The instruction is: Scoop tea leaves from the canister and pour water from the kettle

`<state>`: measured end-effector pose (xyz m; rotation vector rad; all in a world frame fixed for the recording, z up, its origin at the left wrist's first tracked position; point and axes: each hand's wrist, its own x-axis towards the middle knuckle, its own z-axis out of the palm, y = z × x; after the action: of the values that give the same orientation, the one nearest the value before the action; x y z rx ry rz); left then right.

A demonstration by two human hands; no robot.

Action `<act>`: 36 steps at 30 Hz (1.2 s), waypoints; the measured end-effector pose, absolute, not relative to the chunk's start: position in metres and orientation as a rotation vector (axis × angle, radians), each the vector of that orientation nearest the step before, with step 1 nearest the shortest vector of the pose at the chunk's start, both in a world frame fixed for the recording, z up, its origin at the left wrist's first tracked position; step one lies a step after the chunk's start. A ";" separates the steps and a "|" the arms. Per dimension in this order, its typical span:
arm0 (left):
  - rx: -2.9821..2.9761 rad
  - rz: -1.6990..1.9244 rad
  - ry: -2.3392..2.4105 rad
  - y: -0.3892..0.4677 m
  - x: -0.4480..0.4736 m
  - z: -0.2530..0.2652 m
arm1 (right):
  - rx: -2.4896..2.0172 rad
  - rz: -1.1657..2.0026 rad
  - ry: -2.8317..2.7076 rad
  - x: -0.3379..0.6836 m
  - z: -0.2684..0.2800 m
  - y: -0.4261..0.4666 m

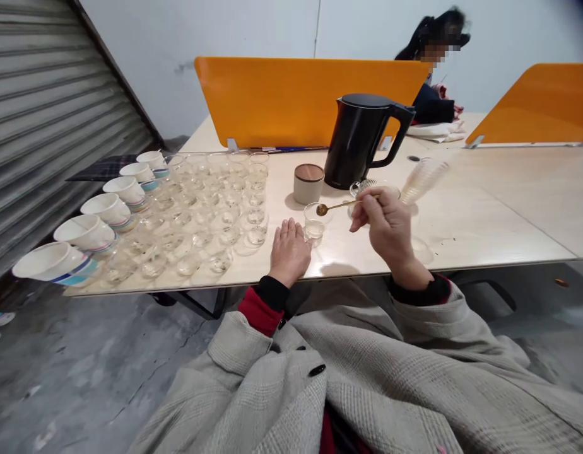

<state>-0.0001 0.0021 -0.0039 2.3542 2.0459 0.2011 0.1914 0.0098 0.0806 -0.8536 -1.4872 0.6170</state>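
My right hand (pixel 386 227) pinches the thin handle of a small gold spoon (pixel 322 210). Something dark lies in the spoon's bowl, which hovers at the rim of a clear plastic cup (pixel 313 230). Flat on the table beside that cup rests my left hand (pixel 290 254), its fingers stretched out and holding nothing. Behind the cup stands a beige canister (pixel 308 184) with a brown top. A clear glass vessel (pixel 367 185) with a handle is partly hidden behind my right hand. Past that hand, a stack of clear cups (pixel 424 178) leans to the right.
Rows of clear cups (pixel 201 239) cover the table's left part, bordered by several white paper cups (pixel 86 232). A black electric kettle (pixel 355 142) stands behind the canister, before an orange divider (pixel 277 101). Another person (pixel 433 104) is beyond it. The table's front edge (pixel 348 275) is close to me.
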 end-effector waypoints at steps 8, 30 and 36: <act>2.341 0.173 2.040 -0.001 0.001 0.004 | -1.051 0.596 -1.886 0.172 0.079 0.030; 2.321 0.199 2.028 0.000 0.001 0.002 | -1.098 0.581 -1.706 0.170 0.072 0.027; 2.323 0.216 2.025 0.000 0.001 0.002 | -1.088 0.620 -1.619 0.176 0.077 0.020</act>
<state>0.0008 -0.0003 0.0018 2.3233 2.0248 0.2156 0.1757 0.0205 0.0773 -1.0879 -1.6191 0.6201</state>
